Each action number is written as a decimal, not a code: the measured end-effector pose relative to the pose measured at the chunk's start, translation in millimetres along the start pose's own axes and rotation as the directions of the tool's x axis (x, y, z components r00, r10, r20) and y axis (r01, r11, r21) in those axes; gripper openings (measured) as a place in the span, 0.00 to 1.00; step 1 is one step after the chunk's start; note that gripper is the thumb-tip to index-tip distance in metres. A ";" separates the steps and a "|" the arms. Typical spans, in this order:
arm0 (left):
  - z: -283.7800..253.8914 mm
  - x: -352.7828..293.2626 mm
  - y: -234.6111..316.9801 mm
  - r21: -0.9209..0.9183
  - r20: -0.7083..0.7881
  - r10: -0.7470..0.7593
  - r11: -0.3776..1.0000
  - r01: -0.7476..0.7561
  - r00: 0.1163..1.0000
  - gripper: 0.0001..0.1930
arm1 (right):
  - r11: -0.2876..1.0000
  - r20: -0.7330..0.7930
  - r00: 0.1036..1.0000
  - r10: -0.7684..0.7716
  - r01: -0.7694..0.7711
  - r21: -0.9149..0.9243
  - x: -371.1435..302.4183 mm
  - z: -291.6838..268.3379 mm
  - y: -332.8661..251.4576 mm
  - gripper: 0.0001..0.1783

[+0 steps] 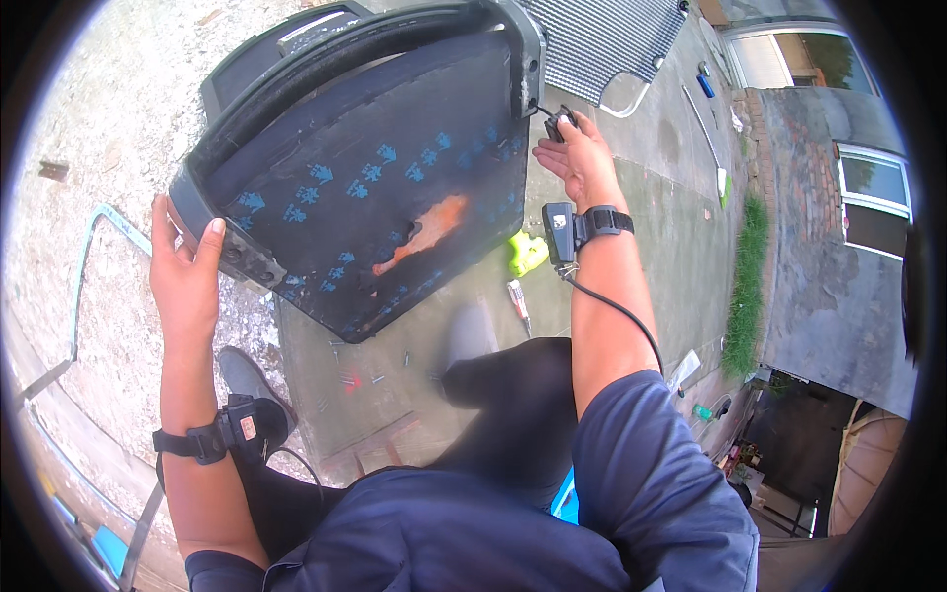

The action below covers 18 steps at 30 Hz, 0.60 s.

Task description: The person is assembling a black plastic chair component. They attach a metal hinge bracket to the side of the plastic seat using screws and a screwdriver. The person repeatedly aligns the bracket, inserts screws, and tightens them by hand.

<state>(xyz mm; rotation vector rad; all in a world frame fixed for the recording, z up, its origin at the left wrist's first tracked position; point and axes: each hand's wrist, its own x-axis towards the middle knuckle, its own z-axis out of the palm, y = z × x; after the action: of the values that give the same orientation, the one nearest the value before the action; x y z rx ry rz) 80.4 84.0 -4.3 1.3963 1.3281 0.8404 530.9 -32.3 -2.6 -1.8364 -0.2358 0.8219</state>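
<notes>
A large, dark, padded chair-like piece (296, 148) stands tilted in front of me, its curved plastic frame (395, 32) running along the far side. Its black fabric has blue printed marks, and a torn patch (429, 232) exposes orange padding. My left hand (187, 281) is closed round the frame's near left corner, thumb on top. At the right end of the frame, my right hand (582, 163) pinches a small black part (560, 123) between thumb and fingers. A thin dark link seems to join that part to the frame; its exact kind is unclear.
Several screws (378, 378) lie on the concrete near my feet. A yellow-green tool (528, 254) and a screwdriver-like tool (518, 301) lie right of the piece. Beyond are a checked mesh panel (612, 44), a long thin rod (702, 133) and a grass strip (747, 286) by the wall.
</notes>
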 end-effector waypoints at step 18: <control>-1.6 0.5 0.6 -0.097 -0.013 0.006 0.995 -0.008 1.000 0.39 | 0.965 -0.205 0.972 -0.116 0.061 -0.255 37.1 18.1 -16.1 0.26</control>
<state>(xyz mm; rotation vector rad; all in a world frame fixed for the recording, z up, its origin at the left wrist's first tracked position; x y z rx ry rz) 79.2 84.8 -3.4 1.3226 1.2760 0.9081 550.4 7.1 -7.8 -2.1169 -0.2884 0.5399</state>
